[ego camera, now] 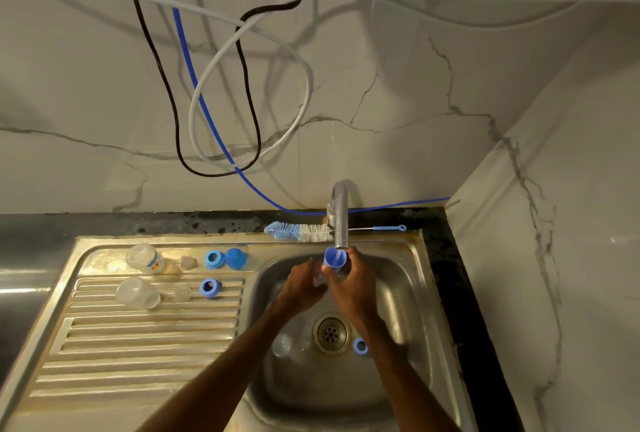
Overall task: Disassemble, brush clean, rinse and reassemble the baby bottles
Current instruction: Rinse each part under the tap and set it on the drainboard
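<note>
Under the tap spout [341,224] my right hand [353,288] grips a blue bottle cap [334,258], its open end up. My left hand [304,288] is beside it with curled fingers around something clear that I cannot make out. In the sink basin [398,293] a clear bottle [287,345] lies left of the drain, and a blue ring [360,346] lies right of it. On the drainboard [138,345] rest two clear bottles [145,258] [138,293], two clear teats [188,262] [182,294], two blue rings [214,259] [210,288] and a blue cap [236,258].
A blue and white bottle brush [299,232] lies on the sink's back rim behind the tap, its thin handle [388,228] pointing right. Black, white and blue cables [221,102] hang on the marble wall. A dark counter edge [460,276] borders the sink on the right.
</note>
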{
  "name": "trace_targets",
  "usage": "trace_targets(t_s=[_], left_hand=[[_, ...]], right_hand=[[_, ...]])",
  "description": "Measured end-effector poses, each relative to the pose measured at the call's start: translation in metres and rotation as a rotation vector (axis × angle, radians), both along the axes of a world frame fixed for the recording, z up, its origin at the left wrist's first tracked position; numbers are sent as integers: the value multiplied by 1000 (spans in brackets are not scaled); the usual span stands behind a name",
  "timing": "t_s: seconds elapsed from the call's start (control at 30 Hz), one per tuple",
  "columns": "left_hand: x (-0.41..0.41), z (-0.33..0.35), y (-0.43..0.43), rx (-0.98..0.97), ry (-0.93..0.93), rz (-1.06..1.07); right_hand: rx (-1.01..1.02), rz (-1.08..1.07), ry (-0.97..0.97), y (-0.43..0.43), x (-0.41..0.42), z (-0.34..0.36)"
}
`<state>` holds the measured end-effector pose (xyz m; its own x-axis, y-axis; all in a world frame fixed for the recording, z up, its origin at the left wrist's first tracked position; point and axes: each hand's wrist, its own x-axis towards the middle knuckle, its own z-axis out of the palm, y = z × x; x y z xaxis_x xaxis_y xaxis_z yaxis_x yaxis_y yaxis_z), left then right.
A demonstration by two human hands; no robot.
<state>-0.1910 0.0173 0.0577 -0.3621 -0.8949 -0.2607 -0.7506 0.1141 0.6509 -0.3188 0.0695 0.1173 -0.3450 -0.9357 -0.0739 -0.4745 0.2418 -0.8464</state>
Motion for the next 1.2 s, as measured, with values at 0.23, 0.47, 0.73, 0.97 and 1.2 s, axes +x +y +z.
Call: trace_targets(t_s=[0.23, 0.47, 0.73, 0.97, 1.2], left_hand=[[-3, 15, 4, 23, 155, 16], [8, 18, 15, 77, 462, 14], [-9, 39, 28, 110, 701, 225], [-21, 50, 25, 44, 737, 193], [2, 37, -2, -112, 369, -97]], right_hand=[[39, -1, -57, -4, -8, -7], [320, -347, -1133, -14, -22, -14], [428, -379, -1376, -17, -7, -14], [438, -450, -1493, -14, -2, -12], [309, -347, -1347, -10, -26, -11]])
